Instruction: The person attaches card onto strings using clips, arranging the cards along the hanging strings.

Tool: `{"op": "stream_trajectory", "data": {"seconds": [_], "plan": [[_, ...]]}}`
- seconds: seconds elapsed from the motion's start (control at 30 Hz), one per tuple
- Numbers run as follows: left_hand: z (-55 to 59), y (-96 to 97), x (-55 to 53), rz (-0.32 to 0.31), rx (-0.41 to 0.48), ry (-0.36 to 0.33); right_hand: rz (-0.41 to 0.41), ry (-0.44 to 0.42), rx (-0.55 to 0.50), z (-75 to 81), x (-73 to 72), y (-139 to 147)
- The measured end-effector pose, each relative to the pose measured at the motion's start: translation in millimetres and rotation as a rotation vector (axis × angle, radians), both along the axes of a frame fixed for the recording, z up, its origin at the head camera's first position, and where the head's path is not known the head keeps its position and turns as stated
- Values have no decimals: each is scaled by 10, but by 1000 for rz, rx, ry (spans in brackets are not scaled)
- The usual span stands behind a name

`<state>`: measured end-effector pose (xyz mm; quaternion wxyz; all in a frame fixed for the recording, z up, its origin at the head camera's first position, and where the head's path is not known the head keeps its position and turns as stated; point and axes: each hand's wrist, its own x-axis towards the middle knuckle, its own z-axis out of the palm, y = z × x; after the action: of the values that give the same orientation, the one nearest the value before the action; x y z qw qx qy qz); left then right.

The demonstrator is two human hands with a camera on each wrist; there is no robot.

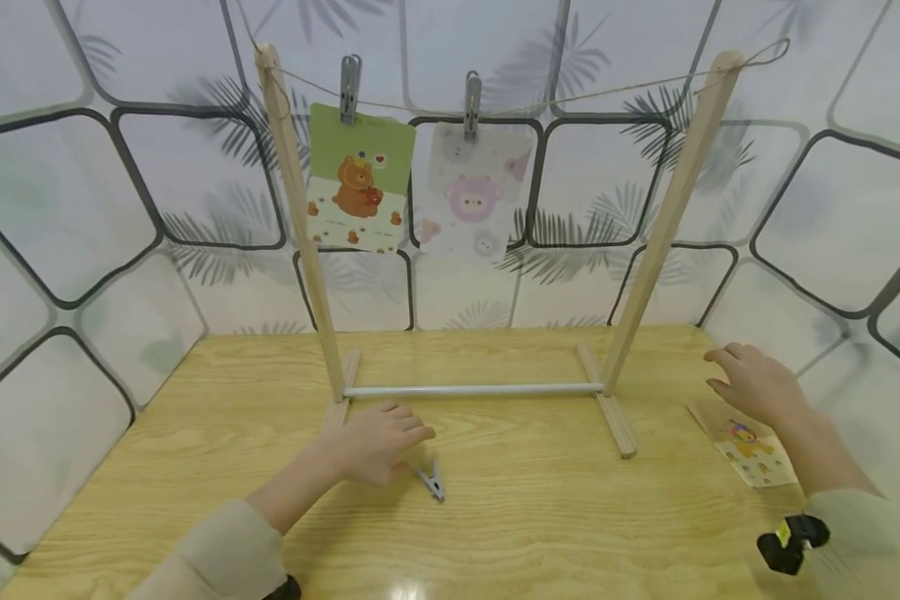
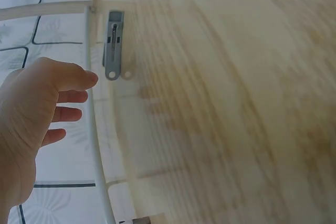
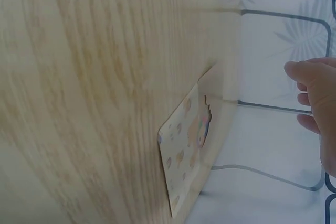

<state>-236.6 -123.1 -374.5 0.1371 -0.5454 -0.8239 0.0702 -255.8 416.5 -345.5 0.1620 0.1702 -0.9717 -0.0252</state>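
My left hand (image 1: 375,442) hovers over the table near a grey clothespin (image 1: 432,482), its fingers loosely bent around nothing. In the left wrist view the clothespin (image 2: 113,45) lies just beyond the thumb and fingertips. My right hand (image 1: 757,385) is above a card with a cartoon animal (image 1: 750,446) at the table's right side, also holding nothing. The right wrist view shows the card (image 3: 181,156) lying on the wood, apart from the fingers. A green bear card (image 1: 360,179) and a pale pink-animal card (image 1: 472,196) hang from a string by clips.
A wooden frame has two posts, the left post (image 1: 300,225) and right post (image 1: 667,225), joined low by a white rod (image 1: 472,390). String (image 1: 607,90) runs between their tops. Patterned curtain (image 1: 45,208) surrounds the wooden table (image 1: 532,517).
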Motion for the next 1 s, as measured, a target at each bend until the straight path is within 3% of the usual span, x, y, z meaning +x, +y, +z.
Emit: {"op": "stream_trajectory", "data": {"seconds": [0.47,0.73,1.0], "plan": [[-166,128,-6,-53,-65,4,-59,-76,20,-166,27,115],[-140,149,8,-27,-90,17,-78,-108,42,-219,51,132],[-80,135,-1,-32,-31,3,-116,-204,60,-263,52,220]]}}
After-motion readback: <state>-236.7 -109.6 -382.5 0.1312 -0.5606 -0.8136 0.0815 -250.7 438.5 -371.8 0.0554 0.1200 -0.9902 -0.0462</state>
